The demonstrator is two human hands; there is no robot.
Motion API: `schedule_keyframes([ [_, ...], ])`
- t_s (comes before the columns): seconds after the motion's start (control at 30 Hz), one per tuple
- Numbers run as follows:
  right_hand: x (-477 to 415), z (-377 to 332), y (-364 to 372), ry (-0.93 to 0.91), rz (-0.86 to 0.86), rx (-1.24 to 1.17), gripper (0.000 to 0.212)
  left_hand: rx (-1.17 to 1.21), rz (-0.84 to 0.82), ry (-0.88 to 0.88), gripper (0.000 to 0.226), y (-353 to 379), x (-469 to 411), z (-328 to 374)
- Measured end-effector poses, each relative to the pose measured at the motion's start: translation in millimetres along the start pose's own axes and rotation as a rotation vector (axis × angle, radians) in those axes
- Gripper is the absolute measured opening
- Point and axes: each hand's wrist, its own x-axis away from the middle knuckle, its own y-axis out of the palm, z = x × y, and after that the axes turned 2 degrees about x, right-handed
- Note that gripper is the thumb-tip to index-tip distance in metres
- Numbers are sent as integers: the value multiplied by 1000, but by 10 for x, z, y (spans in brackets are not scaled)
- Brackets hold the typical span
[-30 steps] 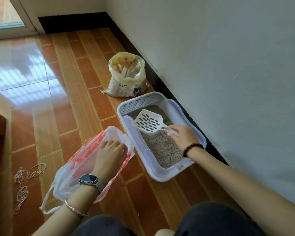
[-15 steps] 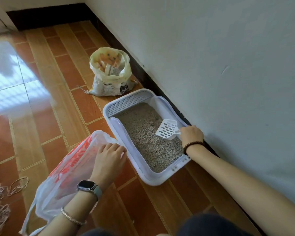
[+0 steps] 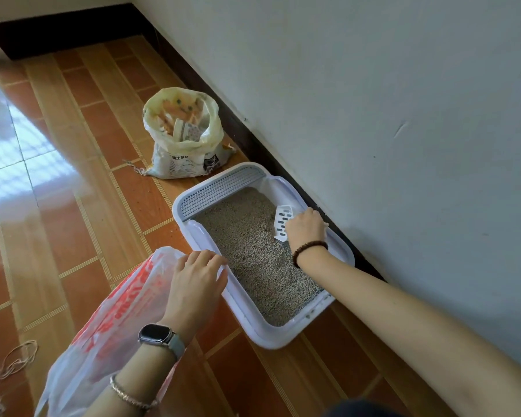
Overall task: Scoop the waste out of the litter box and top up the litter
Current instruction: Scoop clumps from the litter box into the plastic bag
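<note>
We have our right hand (image 3: 306, 225) closed around the white scoop (image 3: 282, 221), and the scoop's holey end dips into the grey litter (image 3: 253, 251) by the far side of the litter box (image 3: 262, 334). Our left hand (image 3: 197, 281) rests with loose, half-open fingers on the top of the plastic bag (image 3: 115, 320), right beside the near side of the box; we cannot tell if it pinches the bag. We think the scooping is only getting going (we see no lumps in the scoop yet). The topping up looks not done, since the litter sack (image 3: 187, 136) stands open past the box, untouched. The box sits close to the wall (image 3: 388, 100), so there is little room on that side. The floor (image 3: 73, 206) on the other side is wide open for moving.
</note>
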Motion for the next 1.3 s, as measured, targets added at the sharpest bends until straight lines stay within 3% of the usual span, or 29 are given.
schedule_keyframes([
  [0.23, -56, -88, -85, -135, 94, -66, 22, 42, -16, -16, 35, -16, 7, -6],
  [0.6, 209, -39, -47, -289, 207, -96, 25, 29, -37, -23, 12, -70, 82, -7],
  [0.73, 234, 102, -70, -251, 114, -68, 25, 28, -41, -20, 22, -96, 101, 15],
  [0.9, 399, 189, -146, -300, -2, 35, 29, 37, -61, -26, 17, -99, 131, 26],
  [1.1, 522, 9, -148, -340, -293, -74, 14, 29, -98, -31, 27, -119, 168, 28],
  [1.2, 561, -83, -168, -362, -279, -76, 8, 20, -96, -32, 21, -119, 184, -7],
  [1.3, 574, -113, -163, -348, -242, -75, 14, 21, -99, -28, 32, -125, 194, -4],
])
